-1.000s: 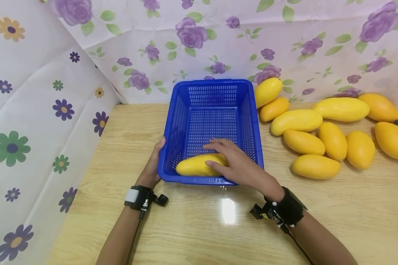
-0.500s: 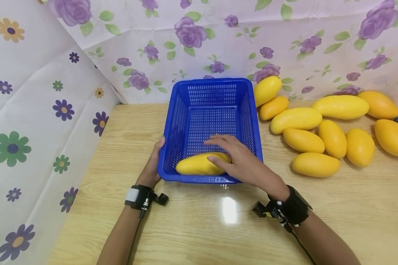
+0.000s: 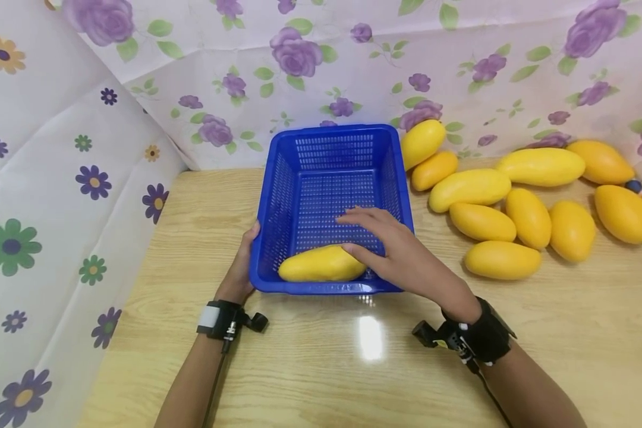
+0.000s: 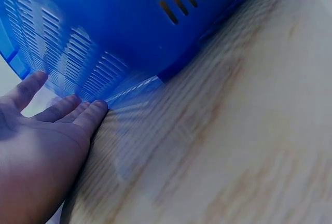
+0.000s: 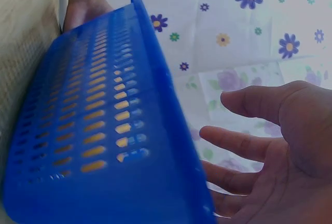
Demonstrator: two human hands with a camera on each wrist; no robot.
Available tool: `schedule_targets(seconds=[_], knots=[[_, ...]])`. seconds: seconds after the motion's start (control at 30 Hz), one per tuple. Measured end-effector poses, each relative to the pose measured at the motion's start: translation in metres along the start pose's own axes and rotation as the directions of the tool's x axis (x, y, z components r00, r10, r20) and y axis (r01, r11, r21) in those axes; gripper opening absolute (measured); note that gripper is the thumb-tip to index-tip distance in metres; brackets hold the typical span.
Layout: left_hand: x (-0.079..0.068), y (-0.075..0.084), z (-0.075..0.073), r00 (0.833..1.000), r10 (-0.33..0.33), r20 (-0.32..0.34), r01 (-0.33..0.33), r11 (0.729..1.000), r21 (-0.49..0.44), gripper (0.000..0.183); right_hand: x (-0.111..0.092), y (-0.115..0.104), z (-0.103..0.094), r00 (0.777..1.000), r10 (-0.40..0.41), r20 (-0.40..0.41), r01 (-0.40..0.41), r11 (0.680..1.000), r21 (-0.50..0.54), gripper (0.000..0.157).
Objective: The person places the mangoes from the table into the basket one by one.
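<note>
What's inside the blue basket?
One yellow fruit lies along the near wall of the blue basket; the right hand covers part of it and some of the floor.

Flower-printed cloth (image 3: pixel 342 65) borders a wood-grain table (image 3: pixel 310 380), a small blue object (image 3: pixel 633 186), perhaps round, far right.

A blue basket (image 3: pixel 323 289) is contrasting with a yellow fruit (image 3: pixel 321 265).
Purple roses (image 3: pixel 296 52) are patterning the back cloth (image 3: pixel 385 77); purple, green and orange flowers (image 3: pixel 11 246) are dotting the side cloth (image 3: pixel 48 178).
</note>
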State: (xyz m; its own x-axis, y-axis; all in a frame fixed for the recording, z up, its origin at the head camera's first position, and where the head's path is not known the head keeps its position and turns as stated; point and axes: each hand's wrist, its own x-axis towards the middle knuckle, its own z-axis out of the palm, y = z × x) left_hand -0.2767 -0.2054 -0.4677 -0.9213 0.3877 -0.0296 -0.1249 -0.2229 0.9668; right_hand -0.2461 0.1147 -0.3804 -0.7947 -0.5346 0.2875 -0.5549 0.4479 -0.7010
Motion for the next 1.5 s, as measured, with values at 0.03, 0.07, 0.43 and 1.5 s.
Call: schedule_targets(seconds=[0.03, 0.07, 0.43, 1.5], knots=[[0.000, 0.000, -0.001, 1.000, 0.000, -0.003, 0.000, 1.000, 0.002, 0.064, 0.000, 0.000, -0.002, 1.000, 0.003, -0.004, -0.003, 1.000, 0.002, 0.046], [-0.001, 0.000, -0.001, 1.000, -0.002, -0.006, 0.002, 1.000, 0.006, 0.064, 0.000, 0.000, -0.004, 1.000, 0.009, -0.007, -0.008, 1.000, 0.004, 0.046], [-0.001, -0.002, -0.002, 1.000, -0.022, -0.006, 0.022, 1.000, 0.005, 0.066, -0.001, 0.009, -0.024, 0.995, 0.007, -0.100, -0.006, 1.000, 0.019, 0.043], [-0.002, 0.004, 0.002, 1.000, -0.028, -0.009, 0.028, 0.999, 0.017, 0.065, -0.009, 0.035, -0.079, 0.951, 0.197, -0.240, -0.173, 0.978, 0.116, 0.043]])
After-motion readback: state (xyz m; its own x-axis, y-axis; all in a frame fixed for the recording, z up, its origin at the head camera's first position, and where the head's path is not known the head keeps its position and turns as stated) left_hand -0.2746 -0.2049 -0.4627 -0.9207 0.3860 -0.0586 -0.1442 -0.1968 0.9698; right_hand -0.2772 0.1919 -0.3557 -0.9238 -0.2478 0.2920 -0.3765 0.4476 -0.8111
